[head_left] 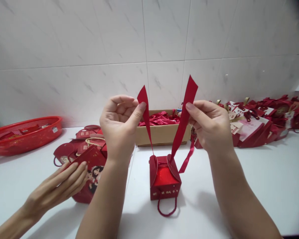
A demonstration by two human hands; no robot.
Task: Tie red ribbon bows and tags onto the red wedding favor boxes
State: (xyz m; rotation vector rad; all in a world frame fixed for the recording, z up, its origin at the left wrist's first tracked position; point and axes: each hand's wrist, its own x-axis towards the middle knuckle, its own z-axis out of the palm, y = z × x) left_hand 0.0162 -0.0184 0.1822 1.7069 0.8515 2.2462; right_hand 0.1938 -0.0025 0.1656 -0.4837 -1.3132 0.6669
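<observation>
A small red gift box (pixel 165 181) stands on the white table in front of me, a cord handle (pixel 167 215) hanging at its near side. Red ribbon (pixel 183 131) runs up from the flaps at its top. My left hand (pixel 122 121) pinches one ribbon end between thumb and fingers, above and left of the box. The other end is pinched in my right hand (pixel 209 124), higher and to the right. Both strands rise apart in a V, their cut tips sticking up past my thumbs. Another length of ribbon trails loosely off the box's right side.
Another person's hand (pixel 57 186) touches a red gift bag (pixel 89 176) at left, beside more red boxes. Behind stands a cardboard box (pixel 161 135) of red ribbons. A red plastic basket (pixel 25 144) is far left; several red gift bags (pixel 254 132) crowd the right, along the tiled wall.
</observation>
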